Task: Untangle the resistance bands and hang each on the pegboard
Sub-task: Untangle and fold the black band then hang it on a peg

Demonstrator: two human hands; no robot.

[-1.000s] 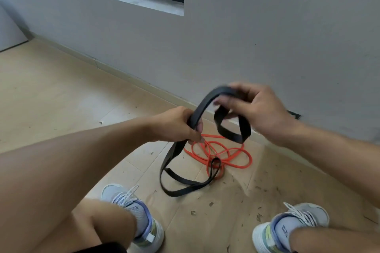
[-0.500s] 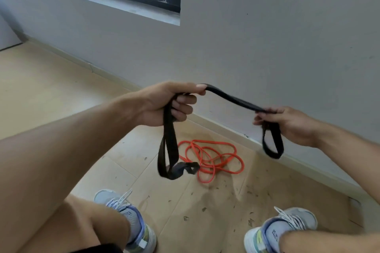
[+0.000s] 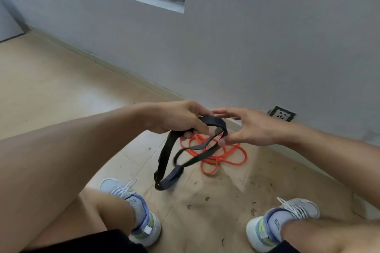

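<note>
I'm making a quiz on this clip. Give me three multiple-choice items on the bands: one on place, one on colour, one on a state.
1. Where is the orange band? A on the floor B on a peg C in a hand
2. What colour is the held band? A green B black C white
3. How is the left hand? A flat on the floor B empty fist C gripping the band

A: it lies coiled on the floor by the wall. B: the strap is black. C: its fingers curl round the black band, while the right hand pinches it.
</note>
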